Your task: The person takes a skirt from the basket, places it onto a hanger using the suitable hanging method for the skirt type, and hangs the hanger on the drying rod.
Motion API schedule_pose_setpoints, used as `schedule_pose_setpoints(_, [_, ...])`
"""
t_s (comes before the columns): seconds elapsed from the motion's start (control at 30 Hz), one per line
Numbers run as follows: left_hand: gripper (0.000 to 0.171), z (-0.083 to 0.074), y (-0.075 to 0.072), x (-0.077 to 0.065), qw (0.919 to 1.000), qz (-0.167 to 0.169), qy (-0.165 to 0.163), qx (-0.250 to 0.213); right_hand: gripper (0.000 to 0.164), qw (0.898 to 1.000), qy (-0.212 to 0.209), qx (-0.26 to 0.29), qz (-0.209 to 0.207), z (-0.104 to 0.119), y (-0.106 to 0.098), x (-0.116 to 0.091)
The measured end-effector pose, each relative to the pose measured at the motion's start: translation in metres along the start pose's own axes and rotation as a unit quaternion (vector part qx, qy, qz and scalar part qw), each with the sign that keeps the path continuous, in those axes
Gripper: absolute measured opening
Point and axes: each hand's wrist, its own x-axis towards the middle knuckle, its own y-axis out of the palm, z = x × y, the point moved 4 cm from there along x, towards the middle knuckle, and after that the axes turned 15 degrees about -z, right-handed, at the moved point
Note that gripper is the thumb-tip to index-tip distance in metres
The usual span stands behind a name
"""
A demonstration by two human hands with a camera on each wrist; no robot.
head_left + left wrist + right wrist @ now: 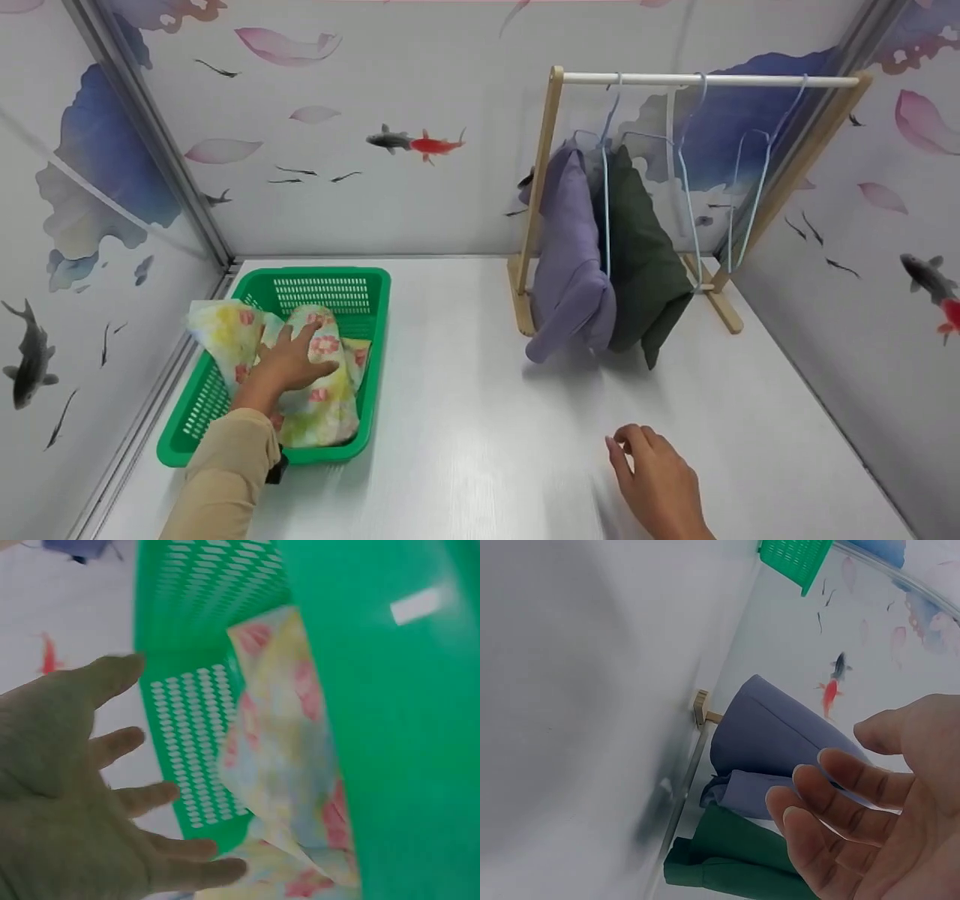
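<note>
Taking hold of the floral cloth (326, 409) looks like the step in hand. It lies bunched in the green basket (379, 322), at the left of the surface (450, 465), with one part spilling over the rim on the left. The left hand (289, 364) is over it, palm down, fingers apart and nearly straight, clamped on nothing; whether a fingertip touches the cloth I cannot tell.

A good hold, I judge, would begin at an edge or corner rather than the middle of the bundle, closing thumb and fingers on a few layers so that the folds don't drag. The smaller patterned patch near the basket's right wall may be a fold or a separate piece; it is worth checking before lifting. A straight, slow lift should keep fabric from catching on the rim or tugging the light basket along.

The right hand (658, 476) is above the surface, well apart from the basket, its fingers loosely bent and gripping nothing, so it seems free to support a trailing end. Beyond it, a purple garment (570, 240) and a dark green one (641, 255) hang side by side on the rack (652, 79).
</note>
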Motion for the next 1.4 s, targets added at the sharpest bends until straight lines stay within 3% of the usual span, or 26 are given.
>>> schedule_pose_setpoints(0.13, [0.089, 0.022, 0.01, -0.008, 0.9912, 0.098, -0.089, -0.007, 0.01, 1.0, -0.006, 0.001, -0.002, -0.001, 0.0, 0.0])
schedule_pose_setpoints(0.23, [0.091, 0.036, 0.014, -0.014, 0.9822, 0.122, -0.14, -0.032, 0.01, 1.0, -0.011, -0.003, -0.002, -0.002, 0.0, -0.001])
schedule_pose_setpoints(0.33, [0.091, 0.046, 0.017, -0.019, 0.9806, 0.124, -0.149, -0.028, 0.01, 1.0, -0.01, -0.008, 0.008, -0.002, 0.001, -0.001])
schedule_pose_setpoints(0.43, [0.087, 0.053, 0.019, -0.018, 0.9855, 0.115, -0.124, -0.011, 0.011, 1.0, -0.001, -0.012, 0.025, -0.002, 0.003, -0.002])
schedule_pose_setpoints(0.57, [0.063, 0.056, 0.025, -0.012, 0.992, 0.101, -0.076, -0.001, 0.011, 0.999, 0.011, -0.013, 0.039, -0.003, 0.004, -0.003])
schedule_pose_setpoints(0.73, [0.035, 0.055, 0.035, -0.009, 0.9954, 0.083, -0.028, -0.038, 0.011, 0.999, 0.012, -0.014, 0.045, -0.003, 0.005, -0.005])
schedule_pose_setpoints(0.87, [0.018, 0.053, 0.034, -0.01, 0.997, 0.046, 0.011, -0.061, 0.011, 0.999, 0.013, -0.013, 0.045, -0.005, 0.005, -0.006])
schedule_pose_setpoints(1.0, [0.015, 0.05, 0.025, -0.009, 0.9971, -0.012, 0.057, -0.049, 0.012, 0.999, 0.014, -0.009, 0.042, -0.006, 0.005, -0.006])
schedule_pose_setpoints(1.17, [0.017, 0.041, 0.004, -0.004, 0.9854, -0.111, 0.123, -0.039, 0.01, 0.999, 0.015, -0.001, 0.038, -0.007, 0.004, -0.007])
schedule_pose_setpoints(1.4, [0.016, 0.017, -0.021, -0.004, 0.9625, -0.205, 0.17, -0.05, 0.01, 0.999, 0.014, -0.006, 0.034, -0.008, 0.002, -0.007])
